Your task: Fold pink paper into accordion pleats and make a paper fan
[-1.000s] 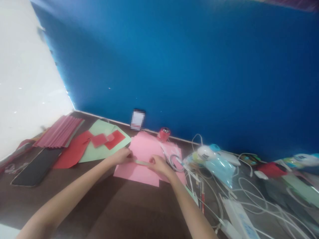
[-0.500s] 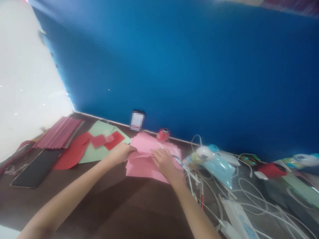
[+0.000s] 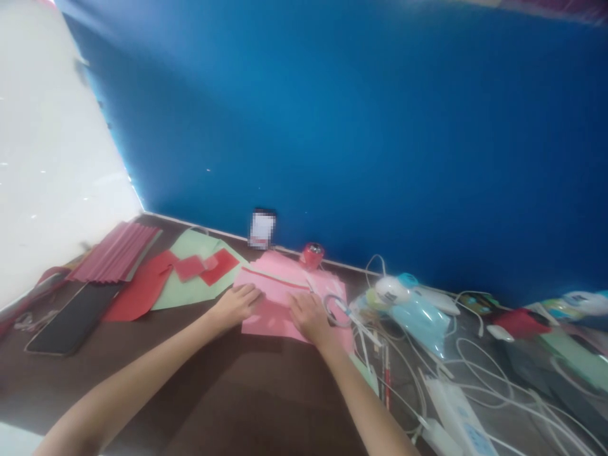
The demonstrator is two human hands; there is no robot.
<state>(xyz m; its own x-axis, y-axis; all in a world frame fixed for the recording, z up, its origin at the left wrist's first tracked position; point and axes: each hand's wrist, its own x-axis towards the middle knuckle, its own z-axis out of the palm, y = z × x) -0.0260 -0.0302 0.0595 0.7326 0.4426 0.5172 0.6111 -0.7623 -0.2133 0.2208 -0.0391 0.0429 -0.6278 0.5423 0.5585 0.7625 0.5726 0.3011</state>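
Pink paper (image 3: 278,323) lies in a loose stack in front of me, with a dark red band running across its upper part. My left hand (image 3: 239,304) is at the left edge of the top sheet, its curled fingers closed on the pink paper. My right hand (image 3: 308,315) grips the same sheet farther right, fingertips bent down on it. Blur hides the exact finger contact. Just right of that hand rests a looped, bluish-white handle (image 3: 336,309), seemingly of scissors, partly over the paper.
Left lie green paper (image 3: 185,288), red paper pieces (image 3: 142,288), a pleated pink paper (image 3: 114,253) and a dark phone (image 3: 71,320). A red round object (image 3: 312,255) stands by the blue wall (image 3: 332,126). White cables, a power strip (image 3: 458,411) and a light-blue package (image 3: 420,323) crowd the right.
Both hands have moved a little toward me, bringing the top pink sheet's edge down. The red band and the looped handle show more now.
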